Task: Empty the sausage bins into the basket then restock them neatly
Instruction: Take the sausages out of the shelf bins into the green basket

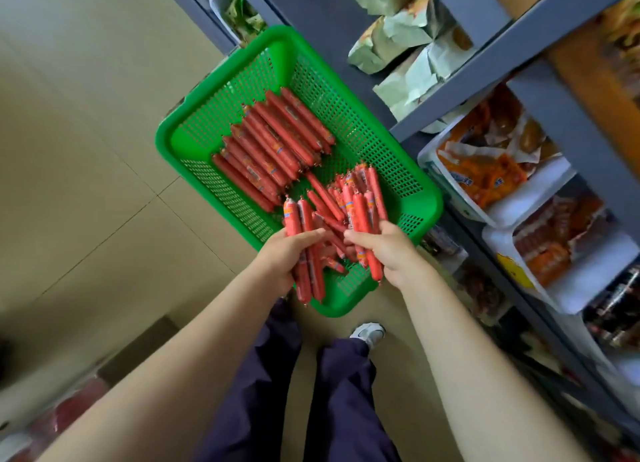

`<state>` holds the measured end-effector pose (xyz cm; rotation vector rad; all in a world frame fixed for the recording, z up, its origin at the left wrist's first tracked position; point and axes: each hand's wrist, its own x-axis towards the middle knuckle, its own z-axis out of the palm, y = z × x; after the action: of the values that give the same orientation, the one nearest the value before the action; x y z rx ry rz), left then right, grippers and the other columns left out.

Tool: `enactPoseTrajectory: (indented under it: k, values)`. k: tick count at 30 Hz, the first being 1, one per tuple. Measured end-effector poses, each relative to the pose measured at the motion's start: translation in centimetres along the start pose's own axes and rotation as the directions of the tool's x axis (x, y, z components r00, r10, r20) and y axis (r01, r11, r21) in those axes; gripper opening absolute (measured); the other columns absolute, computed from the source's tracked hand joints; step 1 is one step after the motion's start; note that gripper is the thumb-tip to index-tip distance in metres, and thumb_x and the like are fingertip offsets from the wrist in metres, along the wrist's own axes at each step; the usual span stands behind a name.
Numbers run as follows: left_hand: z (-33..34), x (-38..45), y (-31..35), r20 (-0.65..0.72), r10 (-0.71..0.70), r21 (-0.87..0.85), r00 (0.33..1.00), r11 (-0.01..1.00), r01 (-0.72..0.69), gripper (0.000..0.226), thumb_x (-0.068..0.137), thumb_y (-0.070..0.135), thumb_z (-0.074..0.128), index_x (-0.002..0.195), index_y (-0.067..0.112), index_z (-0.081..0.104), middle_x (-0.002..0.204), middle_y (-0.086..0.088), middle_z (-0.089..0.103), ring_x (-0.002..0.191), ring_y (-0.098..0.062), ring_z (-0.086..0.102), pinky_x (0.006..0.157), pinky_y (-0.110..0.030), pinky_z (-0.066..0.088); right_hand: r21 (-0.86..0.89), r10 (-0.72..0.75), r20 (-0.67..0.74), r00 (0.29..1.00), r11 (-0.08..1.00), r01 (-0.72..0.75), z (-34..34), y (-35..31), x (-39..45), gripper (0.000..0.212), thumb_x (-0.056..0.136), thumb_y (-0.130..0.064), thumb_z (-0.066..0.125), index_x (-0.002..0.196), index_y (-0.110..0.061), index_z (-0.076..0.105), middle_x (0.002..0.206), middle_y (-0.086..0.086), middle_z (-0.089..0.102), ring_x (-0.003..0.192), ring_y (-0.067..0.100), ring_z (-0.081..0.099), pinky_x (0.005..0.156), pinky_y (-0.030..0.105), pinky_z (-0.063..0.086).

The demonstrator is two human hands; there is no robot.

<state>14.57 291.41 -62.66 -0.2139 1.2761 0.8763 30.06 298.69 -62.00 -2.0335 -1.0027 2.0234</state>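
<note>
Over a green basket (349,115) on the floor beside the shelves, the left hand (284,253) and right hand (391,250) each grip a bundle of red sausages (273,142).

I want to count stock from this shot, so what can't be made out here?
Head view only:
- Sausage labels in the green basket: too small and blurred to read.
- Sausages under the long pile and under both hands' bundles: hidden by those on top, so no full count.
- Left hand and right hand fingers: partly hidden behind their sausages.
- White bins on the shelf: contents blurred, cut off by shelf rails.
</note>
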Motion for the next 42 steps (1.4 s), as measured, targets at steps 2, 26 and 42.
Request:
enactPoseTrajectory:
  k: [2,26,42]
  values:
    - [-0.3,0.6,-0.1,-0.022,-0.008,-0.003,1.0,1.0,0.008,0.018,0.091,0.001,0.063,0.109,0.0,0.064,0.094,-0.013,0.075,0.076,-0.023,0.074,0.067,-0.036,0.062,-0.12,-0.012,-0.016,1.0,0.993,0.01,-0.4,-0.6,1.3,0.018,0.08,-0.002,0.075,0.092,-0.012,0.068,0.091,0.014,0.071,0.076,0.025,0.067,0.077,0.039,0.056]
    - [-0.7,1.5,-0.7,0.074,-0.102,-0.124,0.992,0.986,0.11,0.031,0.099,0.023,0.051,0.121,0.004,0.061,0.113,-0.013,0.068,0.09,-0.022,0.07,0.072,-0.035,0.059,-0.52,-0.364,-0.218,0.906,0.829,0.208,-2.3,-0.6,3.6,0.016,0.086,-0.012,0.062,0.091,-0.027,0.061,0.09,-0.004,0.064,0.085,0.016,0.06,0.077,0.029,0.047]
    - [-0.1,0.5,0.3,0.346,-0.027,-0.058,0.938,0.997,0.051,0.036,0.093,0.014,0.058,0.128,0.008,0.056,0.107,-0.012,0.064,0.089,-0.023,0.066,0.083,-0.039,0.059,-0.292,-0.32,0.114,0.941,0.894,0.339,0.5,-0.3,-0.5,0.013,0.088,-0.031,0.063,0.092,-0.021,0.071,0.088,-0.001,0.073,0.087,0.014,0.066,0.09,0.046,0.054]
